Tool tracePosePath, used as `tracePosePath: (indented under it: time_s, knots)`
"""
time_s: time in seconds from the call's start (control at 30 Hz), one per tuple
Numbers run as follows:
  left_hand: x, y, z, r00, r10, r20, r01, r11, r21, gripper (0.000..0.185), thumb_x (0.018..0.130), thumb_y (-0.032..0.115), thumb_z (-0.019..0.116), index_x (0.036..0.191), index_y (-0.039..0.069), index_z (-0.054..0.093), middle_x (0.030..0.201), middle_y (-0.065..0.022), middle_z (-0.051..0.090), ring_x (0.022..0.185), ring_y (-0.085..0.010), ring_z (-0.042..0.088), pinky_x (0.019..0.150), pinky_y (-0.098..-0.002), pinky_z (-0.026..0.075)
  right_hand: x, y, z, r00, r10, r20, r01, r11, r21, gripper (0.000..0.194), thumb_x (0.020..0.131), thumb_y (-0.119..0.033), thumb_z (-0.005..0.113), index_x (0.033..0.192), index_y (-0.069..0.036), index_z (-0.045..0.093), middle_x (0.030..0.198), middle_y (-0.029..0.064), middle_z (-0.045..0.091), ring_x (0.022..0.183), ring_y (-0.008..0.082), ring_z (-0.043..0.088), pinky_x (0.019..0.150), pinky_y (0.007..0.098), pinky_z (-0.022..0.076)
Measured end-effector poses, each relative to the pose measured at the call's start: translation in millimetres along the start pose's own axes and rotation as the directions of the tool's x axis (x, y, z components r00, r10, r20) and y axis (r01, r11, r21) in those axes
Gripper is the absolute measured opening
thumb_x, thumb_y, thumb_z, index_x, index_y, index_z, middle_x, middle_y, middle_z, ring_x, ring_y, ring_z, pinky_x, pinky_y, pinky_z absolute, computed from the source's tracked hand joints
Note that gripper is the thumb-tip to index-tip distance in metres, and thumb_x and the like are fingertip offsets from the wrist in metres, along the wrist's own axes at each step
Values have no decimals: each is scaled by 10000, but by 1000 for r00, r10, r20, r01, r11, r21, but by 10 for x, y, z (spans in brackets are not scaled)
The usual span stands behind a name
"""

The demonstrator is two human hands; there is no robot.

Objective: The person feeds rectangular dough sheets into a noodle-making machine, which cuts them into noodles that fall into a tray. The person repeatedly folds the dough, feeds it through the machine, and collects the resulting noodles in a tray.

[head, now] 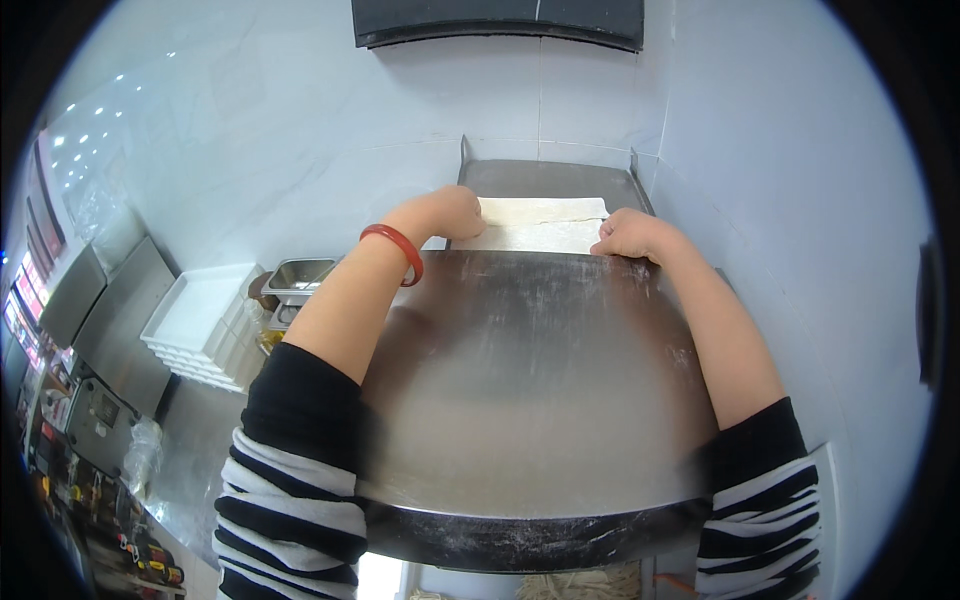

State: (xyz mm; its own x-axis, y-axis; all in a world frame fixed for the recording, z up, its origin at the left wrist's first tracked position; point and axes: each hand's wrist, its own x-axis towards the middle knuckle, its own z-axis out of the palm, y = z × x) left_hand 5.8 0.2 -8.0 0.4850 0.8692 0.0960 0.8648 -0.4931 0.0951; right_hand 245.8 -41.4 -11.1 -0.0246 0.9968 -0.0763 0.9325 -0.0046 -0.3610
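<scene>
A pale, flat dough sheet point(541, 234) lies behind the steel top of a machine, with an uneven seam or overlapping edge running across it. My left hand point(456, 211) grips its left edge, fingers curled and partly hidden. At the right edge, my right hand point(634, 234) pinches the sheet between thumb and fingers. A red bangle point(393, 251) circles my left wrist. Between my forearms spreads the flour-smeared steel cover point(540, 360), hiding whatever part of the sheet is below it. A grey metal feed tray point(546, 177) extends behind the dough.
Stacked white plastic trays point(206, 315) stand on a steel counter point(199, 435) to the left, beside a steel pan point(300, 277). Tiled wall point(757, 187) closes in on the right. Cut noodles point(581, 585) lie below the machine's front edge. A dark box-like fixture point(495, 22) hangs above.
</scene>
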Motion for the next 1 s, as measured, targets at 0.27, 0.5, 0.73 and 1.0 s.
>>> tracePosePath:
  time_s: [0.27, 0.5, 0.73, 1.0]
  knots:
    - [-12, 2, 48, 995, -81, -51, 79, 996, -40, 274, 666, 241, 458, 672, -8, 573, 701, -168, 567, 689, -278, 533, 654, -347, 405, 30, -34, 40, 996, -45, -75, 46, 999, 5, 251, 622, -220, 641, 718, -4, 558, 723, 123, 555, 669, 224, 517, 624, 327, 405]
    - [-25, 36, -70, 990, -36, 135, 40, 999, -26, 250, 680, 240, 453, 638, 17, 559, 652, -130, 551, 628, -233, 509, 605, -327, 396, -6, 14, -37, 997, -38, 70, 37, 999, 8, 211, 629, -187, 619, 562, -45, 479, 555, 45, 456, 529, 150, 402, 495, 290, 333]
    - [-57, 68, -38, 996, -88, 33, 89, 994, -58, 217, 690, 218, 478, 664, 22, 569, 713, -139, 564, 674, -238, 520, 627, -331, 401, -5, 4, 4, 999, -23, -50, 24, 999, 27, 235, 619, -218, 630, 679, -7, 546, 693, 110, 560, 645, 229, 522, 609, 325, 411]
    - [50, -224, 76, 893, -54, -447, 6, 994, -109, 305, 723, 250, 495, 920, 29, 568, 942, -147, 556, 876, -248, 516, 756, -308, 398, 80, -25, 33, 949, -104, -296, 148, 981, 128, 195, 651, -200, 584, 693, -13, 550, 775, 133, 583, 721, 247, 555, 640, 340, 431]
